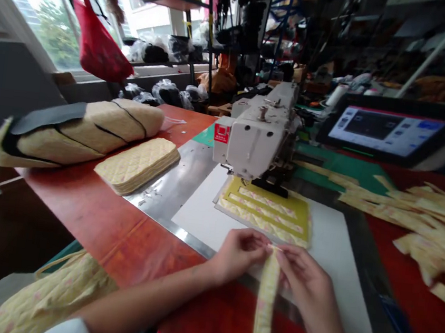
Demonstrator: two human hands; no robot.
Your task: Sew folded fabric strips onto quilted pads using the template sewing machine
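Observation:
Between the fingertips of my left hand (239,253) and my right hand (306,276) is the upper end of a narrow pale-yellow quilted fabric strip (266,309). Both hands pinch it from either side, and the strip hangs down toward me past the table's front edge. Just beyond my fingers, a yellow slotted template (258,204) lies over a quilted fabric panel (275,231), whose pattern shows through the slots. The head of a white sewing machine (254,143) stands over the template's far edge.
A stack of quilted panels (139,163) sits left, before a tied fabric bundle (91,126). Loose yellow strips (431,220) pile up at right, below a lit screen (389,131). Blue-handled scissors or a similar tool (400,323) blur at lower right. More quilted fabric (53,297) hangs lower left.

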